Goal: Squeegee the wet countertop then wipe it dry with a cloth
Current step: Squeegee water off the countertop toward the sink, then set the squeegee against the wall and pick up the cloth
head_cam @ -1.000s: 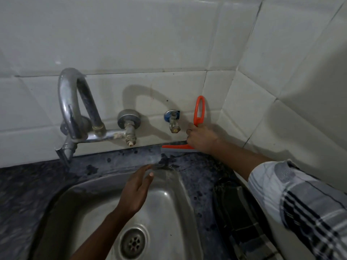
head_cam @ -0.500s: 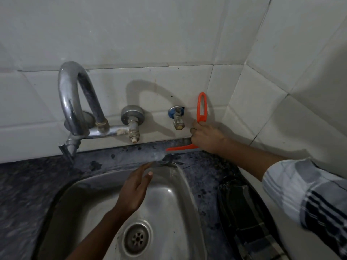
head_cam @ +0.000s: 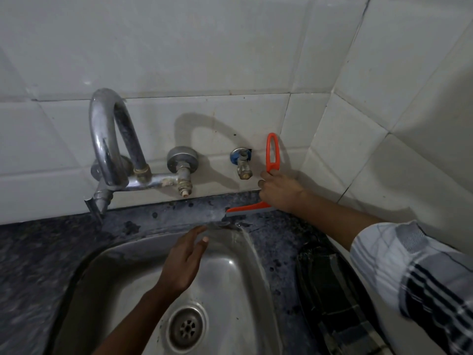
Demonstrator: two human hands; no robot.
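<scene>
Little changed over the last second: right hand (head_cam: 280, 192) still grips squeegee (head_cam: 258, 203), fingers curled round handle, blade on wet desk (head_cam: 143, 221) strip behind sink (head_cam: 256, 265), near the wall. Left hand (head_cam: 184, 262) still over basin, fingers straight, holding nothing. Stroke barely advanced; cloth (head_cam: 332, 298) untouched, right of sink.

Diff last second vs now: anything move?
Barely. The right hand keeps its grip on the orange squeegee, blade on the strip of countertop behind the sink, with no clear travel. The left hand stays open over the basin. The dark cloth is unmoved.
</scene>
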